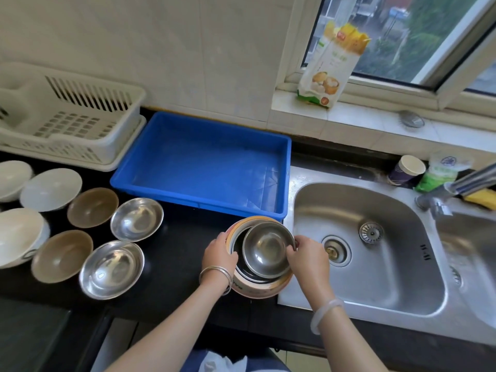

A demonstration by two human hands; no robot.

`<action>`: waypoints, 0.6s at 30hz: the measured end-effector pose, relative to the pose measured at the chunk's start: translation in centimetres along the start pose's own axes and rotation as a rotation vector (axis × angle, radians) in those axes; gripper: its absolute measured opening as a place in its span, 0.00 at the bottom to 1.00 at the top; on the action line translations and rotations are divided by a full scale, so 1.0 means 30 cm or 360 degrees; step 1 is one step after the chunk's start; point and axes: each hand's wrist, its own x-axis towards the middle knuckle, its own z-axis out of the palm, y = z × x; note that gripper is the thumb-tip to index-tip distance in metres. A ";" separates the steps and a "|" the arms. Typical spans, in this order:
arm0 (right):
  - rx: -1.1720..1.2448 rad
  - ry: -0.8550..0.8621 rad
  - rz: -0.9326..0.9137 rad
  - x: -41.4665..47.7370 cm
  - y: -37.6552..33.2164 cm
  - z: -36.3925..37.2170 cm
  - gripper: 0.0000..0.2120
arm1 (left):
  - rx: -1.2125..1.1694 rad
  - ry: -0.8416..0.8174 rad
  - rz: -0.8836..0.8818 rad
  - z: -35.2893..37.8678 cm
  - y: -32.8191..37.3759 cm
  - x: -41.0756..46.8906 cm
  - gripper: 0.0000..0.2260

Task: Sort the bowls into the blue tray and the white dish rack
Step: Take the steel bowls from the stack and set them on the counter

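A stack of nested bowls [257, 287] stands on the black counter just in front of the blue tray [204, 170], which holds nothing. The top one is a steel bowl [265, 248], tilted, with my right hand [306, 260] gripping its right rim. My left hand [218, 253] holds the left rim of the big patterned bowl underneath. The white dish rack [72, 122] sits at the back left with no bowls in it. Loose on the counter at left lie two steel bowls [137, 218], two brown bowls [92, 206] and three white bowls [51, 189].
A steel sink [370, 264] with a tap [456, 186] lies right of the stack. A paper cup [406, 170] and a green packet [437, 175] stand behind it. A food bag [330, 68] leans on the window sill.
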 end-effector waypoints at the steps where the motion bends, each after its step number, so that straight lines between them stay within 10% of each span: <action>1: 0.0005 0.0020 0.0005 0.000 0.001 -0.006 0.13 | 0.0019 0.0013 -0.0001 0.002 0.004 -0.001 0.14; 18: 0.0498 0.0143 0.0032 0.009 0.039 -0.081 0.09 | 0.0075 0.0057 0.0047 -0.020 0.054 -0.006 0.07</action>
